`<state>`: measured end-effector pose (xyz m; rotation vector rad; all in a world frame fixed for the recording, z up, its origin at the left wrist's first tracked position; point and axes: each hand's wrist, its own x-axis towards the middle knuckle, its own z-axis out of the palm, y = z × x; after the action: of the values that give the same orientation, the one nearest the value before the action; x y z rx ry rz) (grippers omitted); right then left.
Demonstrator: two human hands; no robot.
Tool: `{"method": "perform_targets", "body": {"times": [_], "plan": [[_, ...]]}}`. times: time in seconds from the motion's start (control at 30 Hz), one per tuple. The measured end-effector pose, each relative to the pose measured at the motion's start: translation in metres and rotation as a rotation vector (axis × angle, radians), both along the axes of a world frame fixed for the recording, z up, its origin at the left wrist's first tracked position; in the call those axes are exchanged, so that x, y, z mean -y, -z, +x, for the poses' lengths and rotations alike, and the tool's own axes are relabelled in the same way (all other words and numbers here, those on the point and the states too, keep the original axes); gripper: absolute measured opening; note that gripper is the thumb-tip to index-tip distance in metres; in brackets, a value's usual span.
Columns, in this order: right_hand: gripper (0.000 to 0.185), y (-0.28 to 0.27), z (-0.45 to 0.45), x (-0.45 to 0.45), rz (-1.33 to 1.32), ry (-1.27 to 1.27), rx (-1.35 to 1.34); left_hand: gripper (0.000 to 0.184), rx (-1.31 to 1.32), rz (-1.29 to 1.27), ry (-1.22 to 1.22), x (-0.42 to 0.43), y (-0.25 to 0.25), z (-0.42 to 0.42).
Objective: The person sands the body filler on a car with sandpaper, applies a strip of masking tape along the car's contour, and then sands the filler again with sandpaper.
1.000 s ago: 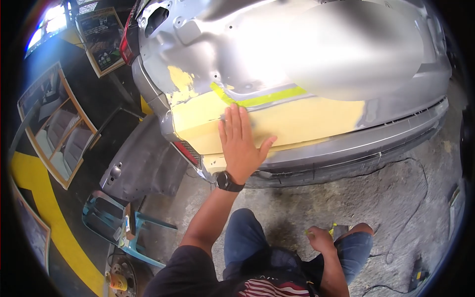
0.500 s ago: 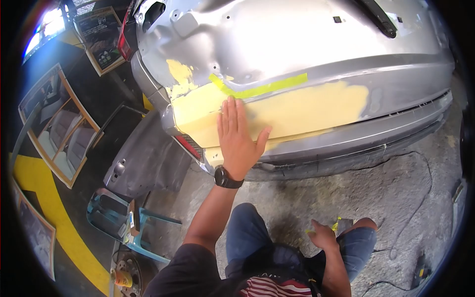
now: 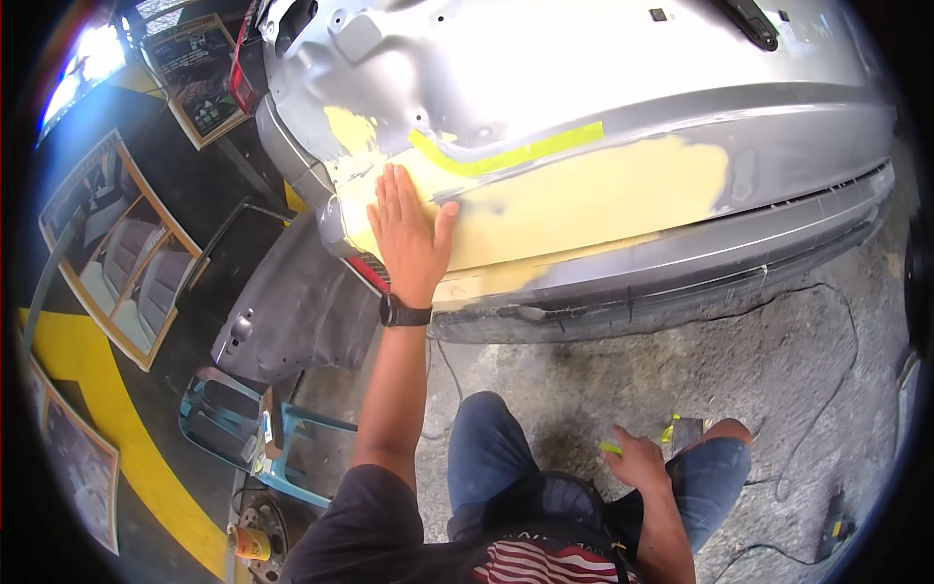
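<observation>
Flat on the yellow filler (image 3: 584, 200) of the car's rear panel lies my left hand (image 3: 409, 238), fingers stretched out and thumb apart, with a black watch (image 3: 404, 311) on its wrist. A strip of lime-green tape (image 3: 525, 151) runs along the panel's crease, to the right of my fingertips. Low over the floor, beside my knee, my right hand (image 3: 637, 462) has its fingers bent around a small lime-green piece (image 3: 611, 449), likely tape. The silver tailgate (image 3: 584, 58) rises beyond the filler, and the grey bumper (image 3: 681, 248) runs below it.
A blue plastic chair (image 3: 282, 467) with a small box on it stands at the lower left. Behind it leans a dark grey car panel (image 3: 292, 302). Framed pictures (image 3: 122, 253) are at the left. A black cable (image 3: 846, 370) snakes across the concrete floor at the right.
My left hand has slid left across the filler, away from the tape's middle, staying flat. My right hand has shifted slightly, and its lime-green piece shows more clearly.
</observation>
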<state>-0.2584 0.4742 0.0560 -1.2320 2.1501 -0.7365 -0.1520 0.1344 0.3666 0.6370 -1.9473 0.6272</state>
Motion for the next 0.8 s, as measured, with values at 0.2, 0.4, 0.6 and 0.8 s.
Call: {"method": "perform_targets", "body": {"times": [0.2, 0.4, 0.6, 0.8], "plan": [[0.061, 0.007, -0.003, 0.000, 0.009, -0.001, -0.020, 0.071, 0.536, 0.025, 0.636, -0.070, 0.048, -0.018], [0.045, 0.007, -0.005, -0.001, 0.005, 0.023, -0.002, 0.021, 0.621, 0.342, 0.682, -0.114, 0.172, 0.028], [0.027, 0.013, -0.003, -0.008, -0.015, 0.049, 0.018, 0.016, 0.320, 0.528, 0.328, -0.062, 0.295, 0.112], [0.024, 0.025, -0.002, -0.013, -0.013, 0.025, -0.003, 0.051, -0.366, 1.667, -0.024, 0.032, 0.425, 0.237]]}}
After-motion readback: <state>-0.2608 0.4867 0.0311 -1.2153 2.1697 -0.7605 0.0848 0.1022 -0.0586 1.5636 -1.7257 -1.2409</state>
